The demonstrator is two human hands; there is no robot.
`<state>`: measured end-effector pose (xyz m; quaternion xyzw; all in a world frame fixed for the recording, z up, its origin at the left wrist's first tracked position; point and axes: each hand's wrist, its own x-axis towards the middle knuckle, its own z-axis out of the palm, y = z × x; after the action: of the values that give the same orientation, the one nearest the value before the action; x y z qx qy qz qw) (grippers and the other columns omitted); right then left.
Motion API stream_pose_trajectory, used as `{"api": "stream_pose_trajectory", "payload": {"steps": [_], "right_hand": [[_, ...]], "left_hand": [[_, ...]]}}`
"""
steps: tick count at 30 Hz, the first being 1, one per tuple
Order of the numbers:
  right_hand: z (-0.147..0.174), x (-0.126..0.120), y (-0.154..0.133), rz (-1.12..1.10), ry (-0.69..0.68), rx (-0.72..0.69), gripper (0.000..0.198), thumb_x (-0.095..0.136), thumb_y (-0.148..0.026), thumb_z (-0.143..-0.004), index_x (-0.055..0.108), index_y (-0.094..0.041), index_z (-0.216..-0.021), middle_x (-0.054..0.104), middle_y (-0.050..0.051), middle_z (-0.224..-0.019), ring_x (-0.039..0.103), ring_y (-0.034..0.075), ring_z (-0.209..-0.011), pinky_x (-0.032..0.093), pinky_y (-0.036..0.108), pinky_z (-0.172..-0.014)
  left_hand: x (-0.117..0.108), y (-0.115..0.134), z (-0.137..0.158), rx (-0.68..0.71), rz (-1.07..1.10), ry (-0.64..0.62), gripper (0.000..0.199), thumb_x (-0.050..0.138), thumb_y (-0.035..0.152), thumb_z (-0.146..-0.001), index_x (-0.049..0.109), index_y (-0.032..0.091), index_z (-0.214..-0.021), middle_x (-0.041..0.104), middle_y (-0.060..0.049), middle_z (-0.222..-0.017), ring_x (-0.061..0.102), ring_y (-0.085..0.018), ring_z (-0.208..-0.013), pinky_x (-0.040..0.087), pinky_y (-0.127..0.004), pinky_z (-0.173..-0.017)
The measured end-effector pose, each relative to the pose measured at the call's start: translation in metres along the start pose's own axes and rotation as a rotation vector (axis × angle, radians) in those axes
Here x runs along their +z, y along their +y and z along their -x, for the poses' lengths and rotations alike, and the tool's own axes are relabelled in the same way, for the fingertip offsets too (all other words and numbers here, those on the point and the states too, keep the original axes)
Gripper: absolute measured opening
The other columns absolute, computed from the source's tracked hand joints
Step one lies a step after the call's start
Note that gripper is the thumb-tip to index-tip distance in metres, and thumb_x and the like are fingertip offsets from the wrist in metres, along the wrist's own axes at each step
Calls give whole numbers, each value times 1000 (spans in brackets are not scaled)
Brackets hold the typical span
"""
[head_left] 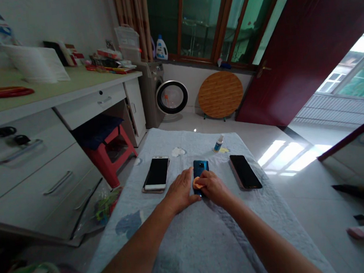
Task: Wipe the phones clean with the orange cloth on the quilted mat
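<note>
A blue smartphone lies back up on the cloth-covered table, its camera block near the far end. My right hand is closed on a small orange cloth and presses it against the phone's back. Along the phone's left edge rests my left hand, fingers stretched out and thumb near the close end. To the left, a white-framed phone lies on top of another flat item, mostly hidden. A black-screened phone lies to the right. Beyond them stands a small spray bottle with a white cap.
A light blue patterned cloth covers the table. On the left, a desk bears a paper roll and red-handled scissors. Below is a red stool. Behind stand an open-doored washing machine and a round wooden tabletop.
</note>
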<state>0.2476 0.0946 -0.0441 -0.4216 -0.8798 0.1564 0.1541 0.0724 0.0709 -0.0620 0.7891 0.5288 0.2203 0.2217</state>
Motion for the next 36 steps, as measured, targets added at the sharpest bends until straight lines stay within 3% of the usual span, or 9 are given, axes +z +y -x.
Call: {"api": "stream_pose_trajectory", "payload": {"steps": [4,8,11,15,20,30,36], "right_hand": [[4,-4,2,-19,-66,-58,19,54,-10,-86,70,-20,-87,57,3,-89,51,14,-85,36,23,-78],[-9,-6,22,-39,-8,-49,17,53,-12,-87,69,-18,-84,58,3,-86,52,14,-84,36,24,-79],[-22,-7,38,-10,63,7,19,52,-15,-90,69,-18,-83,59,3,-83,52,15,-83,36,24,-79],[-38,-9,53,110,125,141,20,51,-20,-91,70,-17,-85,59,4,-80,52,15,-80,35,24,-75],[-64,-8,55,255,79,244,23,50,-23,-92,71,-16,-90,61,7,-87,54,16,-86,35,24,-77],[-93,-2,37,319,-69,118,29,43,-22,-95,71,-18,-101,60,11,-102,54,18,-93,37,26,-84],[-96,-7,33,355,-202,11,24,47,-16,-92,71,-15,-95,62,13,-96,52,21,-97,36,29,-87]], "left_hand": [[0,1,0,-18,-61,-26,86,75,36,-70,30,19,-142,35,-16,-149,34,-30,-138,31,-42,-112],[-4,4,1,-16,-123,-87,73,70,39,-76,38,25,-140,33,-11,-152,36,-30,-137,30,-43,-111],[-7,7,1,12,-147,-109,70,68,40,-78,39,25,-141,33,-10,-153,37,-30,-136,27,-44,-112],[-9,7,0,19,-163,-107,70,67,44,-78,43,20,-139,38,-9,-151,44,-30,-129,33,-40,-108],[-9,7,0,18,-157,-104,70,68,44,-78,43,21,-140,40,-8,-149,46,-30,-125,36,-41,-105],[-8,11,1,25,-161,-60,55,71,39,-78,52,27,-128,49,-6,-133,49,-27,-117,43,-39,-98],[-12,12,1,23,-160,-62,56,72,43,-76,55,27,-127,52,-6,-123,52,-26,-111,46,-36,-93]]}}
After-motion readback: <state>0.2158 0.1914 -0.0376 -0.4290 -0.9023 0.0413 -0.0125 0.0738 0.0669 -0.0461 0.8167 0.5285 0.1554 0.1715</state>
